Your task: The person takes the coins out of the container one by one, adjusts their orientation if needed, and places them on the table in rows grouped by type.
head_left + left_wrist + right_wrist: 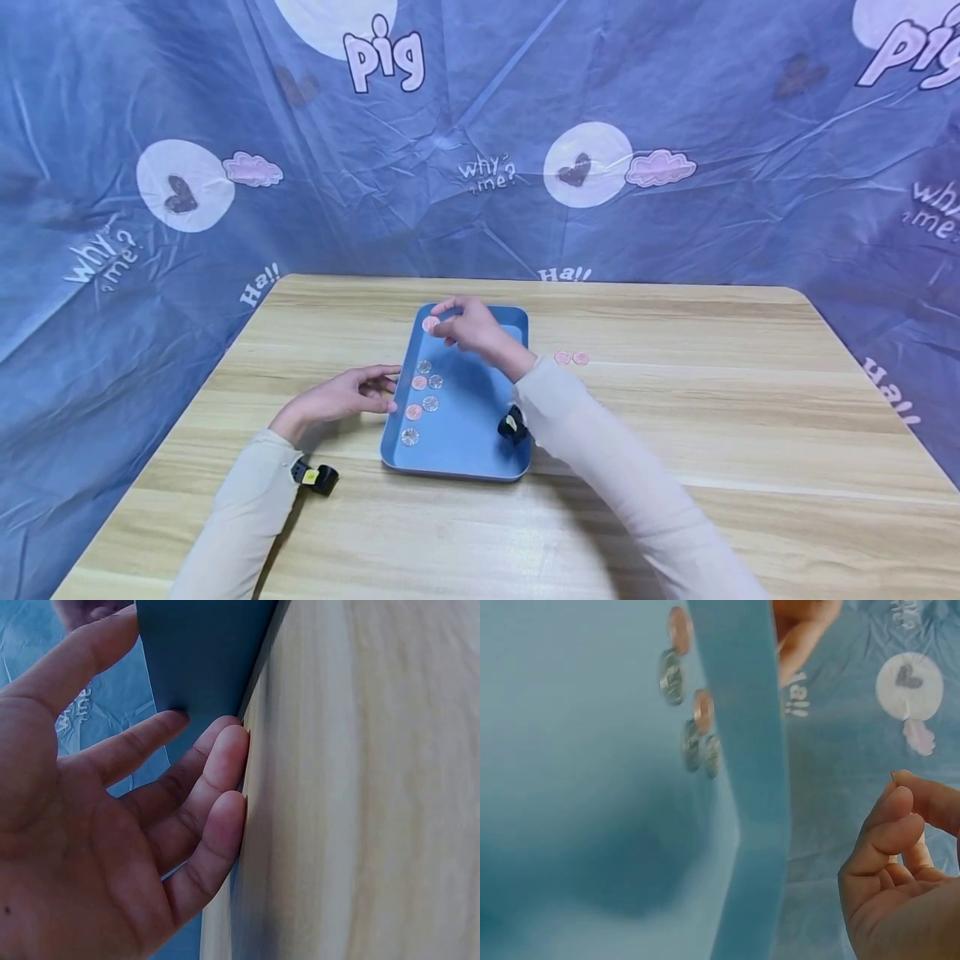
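A blue rectangular tray (pixel 472 417) lies lengthwise on the table. Over its far left corner my right hand (pixel 472 327) pinches a copper-coloured coin (pixel 431 324) between thumb and fingertips; in the right wrist view only a sliver of it shows at the fingers. Along the tray's left side lie several coins, among them a copper one (pixel 413 412) and a silver one (pixel 409 437). My left hand (pixel 341 396) touches the tray's left wall from outside, fingers spread and loosely bent, the thumb at the rim.
Two copper-coloured coins (pixel 572 358) lie side by side on the wooden table (pixel 712 400), right of the tray. A blue printed cloth (pixel 465 225) hangs behind the table and around its sides. A black wrist camera (pixel 513 425) hangs under the right sleeve, over the tray.
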A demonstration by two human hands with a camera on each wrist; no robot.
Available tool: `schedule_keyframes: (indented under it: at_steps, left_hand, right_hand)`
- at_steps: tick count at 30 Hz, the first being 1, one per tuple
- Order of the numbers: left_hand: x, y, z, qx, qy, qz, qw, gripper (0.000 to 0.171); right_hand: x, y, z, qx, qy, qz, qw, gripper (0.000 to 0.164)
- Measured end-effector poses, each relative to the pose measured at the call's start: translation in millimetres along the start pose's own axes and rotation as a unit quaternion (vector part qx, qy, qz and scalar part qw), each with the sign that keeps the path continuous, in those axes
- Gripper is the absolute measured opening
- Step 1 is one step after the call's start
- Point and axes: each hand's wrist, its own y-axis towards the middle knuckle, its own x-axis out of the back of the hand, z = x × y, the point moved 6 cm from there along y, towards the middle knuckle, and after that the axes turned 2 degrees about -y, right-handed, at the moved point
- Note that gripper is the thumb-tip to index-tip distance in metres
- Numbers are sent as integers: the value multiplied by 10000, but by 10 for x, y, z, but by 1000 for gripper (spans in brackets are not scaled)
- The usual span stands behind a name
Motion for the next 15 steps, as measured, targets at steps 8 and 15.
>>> schedule_keyframes:
  at_steps: [8,15]
  left_hand:
    - [0,0,-21,-41,89,-29,9999,73]
    - [-2,-20,-25,9,119,-68,9999,75]
  right_hand:
    - [78,-118,137,85,-146,17,9999,25]
    - [253,-217,37,78,-151,77,9998,31]
